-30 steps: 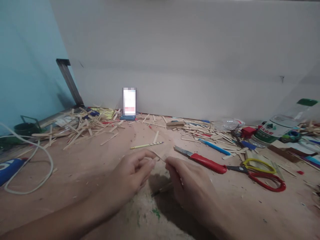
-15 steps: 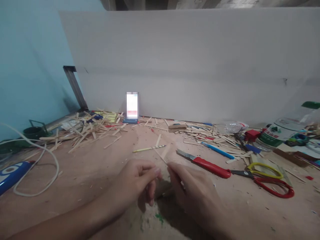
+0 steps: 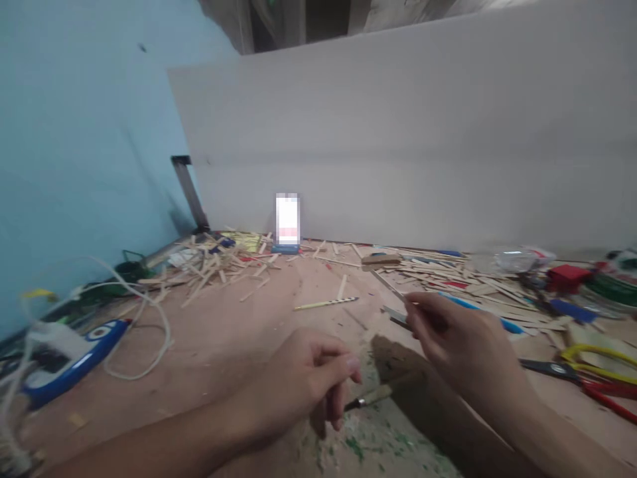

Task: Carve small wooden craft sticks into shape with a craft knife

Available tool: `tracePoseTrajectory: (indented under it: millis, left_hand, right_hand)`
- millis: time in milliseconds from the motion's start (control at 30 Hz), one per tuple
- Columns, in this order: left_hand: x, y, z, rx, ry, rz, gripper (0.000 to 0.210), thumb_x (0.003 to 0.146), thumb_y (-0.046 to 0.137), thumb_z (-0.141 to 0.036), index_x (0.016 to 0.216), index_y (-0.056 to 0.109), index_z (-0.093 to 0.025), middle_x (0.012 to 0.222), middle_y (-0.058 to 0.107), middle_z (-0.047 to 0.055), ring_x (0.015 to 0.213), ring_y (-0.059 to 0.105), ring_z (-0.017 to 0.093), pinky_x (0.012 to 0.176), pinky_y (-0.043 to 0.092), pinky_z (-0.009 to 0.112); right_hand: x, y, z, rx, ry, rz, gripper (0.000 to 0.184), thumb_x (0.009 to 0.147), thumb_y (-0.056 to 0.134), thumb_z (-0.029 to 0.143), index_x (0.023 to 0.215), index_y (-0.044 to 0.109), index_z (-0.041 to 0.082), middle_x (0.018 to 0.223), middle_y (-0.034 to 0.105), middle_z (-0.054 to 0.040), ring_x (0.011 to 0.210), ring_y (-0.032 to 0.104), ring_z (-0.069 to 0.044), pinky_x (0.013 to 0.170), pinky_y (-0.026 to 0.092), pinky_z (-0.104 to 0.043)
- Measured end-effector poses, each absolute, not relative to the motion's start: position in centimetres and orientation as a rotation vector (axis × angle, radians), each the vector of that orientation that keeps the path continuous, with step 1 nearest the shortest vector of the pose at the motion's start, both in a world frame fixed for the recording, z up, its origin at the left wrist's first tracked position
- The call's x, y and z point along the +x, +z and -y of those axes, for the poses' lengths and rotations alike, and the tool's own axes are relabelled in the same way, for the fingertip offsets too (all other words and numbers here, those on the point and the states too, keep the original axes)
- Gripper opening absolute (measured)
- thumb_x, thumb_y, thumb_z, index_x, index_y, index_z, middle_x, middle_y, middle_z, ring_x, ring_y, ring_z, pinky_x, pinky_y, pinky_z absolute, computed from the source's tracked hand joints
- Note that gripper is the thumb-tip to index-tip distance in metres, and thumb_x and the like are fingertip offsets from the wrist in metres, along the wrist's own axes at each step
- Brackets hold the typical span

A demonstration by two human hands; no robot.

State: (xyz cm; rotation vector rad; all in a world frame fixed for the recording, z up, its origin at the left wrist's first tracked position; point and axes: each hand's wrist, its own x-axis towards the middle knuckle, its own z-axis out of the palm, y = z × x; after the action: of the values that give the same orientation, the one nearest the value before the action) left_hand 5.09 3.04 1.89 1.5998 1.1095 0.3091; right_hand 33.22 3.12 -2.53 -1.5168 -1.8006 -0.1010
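Observation:
My right hand [image 3: 455,338] pinches a thin wooden stick [image 3: 388,282] between thumb and forefinger; the stick points up and to the left. Loosely curled, my left hand [image 3: 316,382] hovers over the table with its thumb against the forefinger, and nothing shows in it. Just beyond its fingertips lies a slim tool with a metal collar and a pale handle [image 3: 381,393], partly in shadow. Beneath my right hand a knife blade [image 3: 395,315] sticks out; its handle is hidden. A pencil [image 3: 326,303] lies farther back, with a short flat stick [image 3: 342,287] beside it.
Loose wooden sticks [image 3: 213,265] pile up at the back left, more sticks [image 3: 462,282] at the back right. A lit phone [image 3: 287,219] stands against the board. Scissors [image 3: 557,370] and a blue pen [image 3: 510,325] lie right; a white cable [image 3: 164,355] and blue object [image 3: 79,368] left.
My right hand has moved away from the left, rightward and forward, carrying the stick, and now covers most of the red-handled knife. The view has turned and tilted, uncovering the pale-handled tool.

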Motion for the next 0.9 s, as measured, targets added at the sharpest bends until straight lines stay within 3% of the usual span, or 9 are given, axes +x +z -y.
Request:
tracePoseTrajectory:
  millis: [100, 200, 533, 767, 900]
  left_hand:
    - [4.1, 2.7, -4.4, 1.820, 0.246, -1.286, 0.037, 0.120, 0.076, -0.052, 0.119, 0.079, -0.016, 0.106, 0.081, 0.003, 0.091, 0.079, 0.019, 0.086, 0.072, 0.038]
    - [2.8, 3.8, -6.2, 2.047, 0.210, -1.413, 0.033, 0.117, 0.080, -0.047, 0.131, 0.080, -0.018, 0.133, 0.082, 0.010, 0.119, 0.081, 0.027, 0.106, 0.072, 0.050]
    - [-2.3, 4.7, -12.4, 2.246, 0.261, -1.824, 0.041, 0.116, 0.081, -0.047, 0.147, 0.076, -0.020, 0.150, 0.077, 0.013, 0.130, 0.079, 0.030, 0.112, 0.071, 0.054]
    - [-6.9, 4.7, -15.3, 2.214, 0.308, -1.872, 0.043, 0.116, 0.082, -0.047, 0.150, 0.075, -0.021, 0.153, 0.076, 0.013, 0.132, 0.078, 0.031, 0.112, 0.071, 0.054]
    - [-7.1, 4.1, -14.8, 2.255, 0.324, -1.808, 0.042, 0.116, 0.082, -0.046, 0.150, 0.075, -0.022, 0.153, 0.076, 0.013, 0.133, 0.078, 0.031, 0.112, 0.071, 0.053]
  right_hand:
    - [32.6, -2.9, -3.1, -1.571, -0.005, 1.883, 0.023, 0.119, 0.081, 0.042, 0.115, 0.079, 0.020, 0.093, 0.077, 0.0015, 0.073, 0.072, -0.015, 0.071, 0.067, -0.031]
    - [31.3, -3.1, -2.8, -1.677, 0.049, 1.945, 0.019, 0.119, 0.081, 0.038, 0.116, 0.080, 0.020, 0.096, 0.079, 0.0005, 0.078, 0.075, -0.016, 0.076, 0.068, -0.033]
    - [29.8, -1.6, -3.3, -1.897, 0.217, 2.063, 0.026, 0.118, 0.082, 0.043, 0.132, 0.082, 0.021, 0.132, 0.083, -0.0088, 0.113, 0.083, -0.026, 0.101, 0.072, -0.047]
    - [30.4, -2.3, -3.8, -1.803, 0.337, 2.119, 0.031, 0.118, 0.082, 0.046, 0.137, 0.080, 0.021, 0.139, 0.082, -0.0104, 0.120, 0.082, -0.028, 0.106, 0.071, -0.051]
    - [30.8, -3.2, -4.4, -1.684, 0.418, 2.090, 0.028, 0.118, 0.082, 0.046, 0.132, 0.081, 0.021, 0.132, 0.083, -0.0091, 0.112, 0.082, -0.026, 0.100, 0.072, -0.047]
